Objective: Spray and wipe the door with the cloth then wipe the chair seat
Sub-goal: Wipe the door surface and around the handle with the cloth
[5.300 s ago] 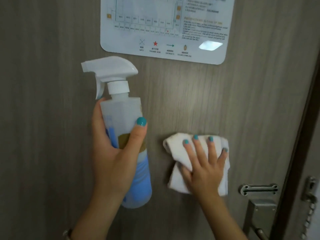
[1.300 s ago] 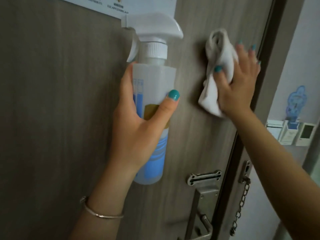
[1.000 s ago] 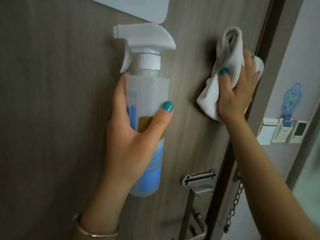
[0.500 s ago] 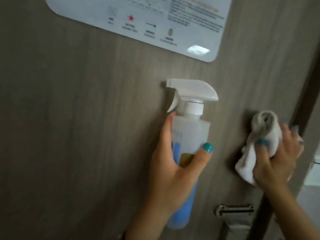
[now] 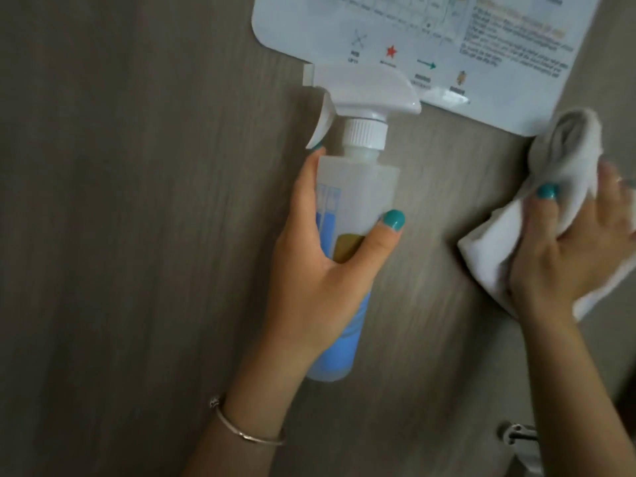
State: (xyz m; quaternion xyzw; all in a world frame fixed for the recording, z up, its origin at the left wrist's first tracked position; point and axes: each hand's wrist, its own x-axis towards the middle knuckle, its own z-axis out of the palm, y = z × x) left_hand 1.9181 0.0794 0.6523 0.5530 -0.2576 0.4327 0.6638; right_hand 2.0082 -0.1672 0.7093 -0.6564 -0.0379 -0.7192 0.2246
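Door [image 5: 137, 235] fills the view, grey-brown wood grain, bare across the left half. Left hand [image 5: 320, 280] comes up from bottom centre, bracelet [image 5: 247, 432] on the wrist, fingers and thumb wrapped round the body of the bottle [image 5: 358, 187]; a fingertip sits just under the trigger [image 5: 321, 130], not clearly on it. Bottle upright, nozzle pointing left, blue liquid low in the body, so probably light; plastic wall is stiff enough for a one-hand mid-body grip, could be slick if wet. Best hold looks like higher up, at the neck, so the index finger reaches the trigger. Sign [image 5: 447, 46] is stuck to the door above, bottle head overlapping its lower edge in view. Right of that, cloth [image 5: 499, 256], white, soft, bunched and folded, lies against the door just below the sign's corner. Right hand [image 5: 578, 256] grips it, thumb curled over the front, fingers partly cut off at the frame edge. Cloth is limp, will need flattening under the palm for decent contact; bunched as it is, only a small patch wipes. Metal latch [image 5: 516, 438] at bottom right, well below the cloth. Chair not in view. Judgement: door-wiping step underway, chair seat not yet reached. Risk: overspray onto the sign if sprayed from here.
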